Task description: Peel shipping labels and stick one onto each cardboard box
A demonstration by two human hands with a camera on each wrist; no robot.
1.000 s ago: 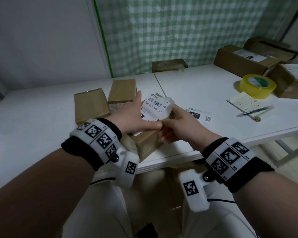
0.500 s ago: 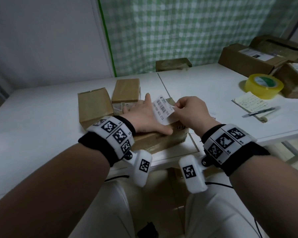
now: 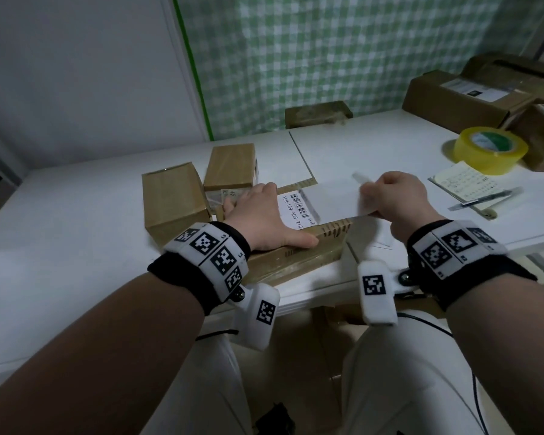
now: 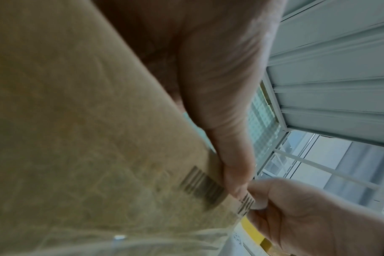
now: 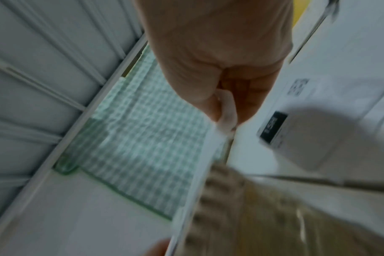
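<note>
Spanning the scene, a white counter [image 3: 76,215] meets a pale wall on the left and a green checked curtain [image 3: 343,58] at the far side; at its near edge the left hand [image 3: 261,221] lies flat on a cardboard box [image 3: 296,262], beside the shipping label [image 3: 296,210]; the right hand [image 3: 393,199] pinches white backing paper [image 3: 330,199]; tape roll [image 3: 490,150] far right.

Matt cardboard, glossy tape

Brown cardboard box [image 3: 299,259] matt, tape-sheened; paper label [image 3: 296,208] smooth; counter [image 3: 76,215] smooth white; tape roll [image 3: 490,150] glossy at 2 o'clock.
</note>
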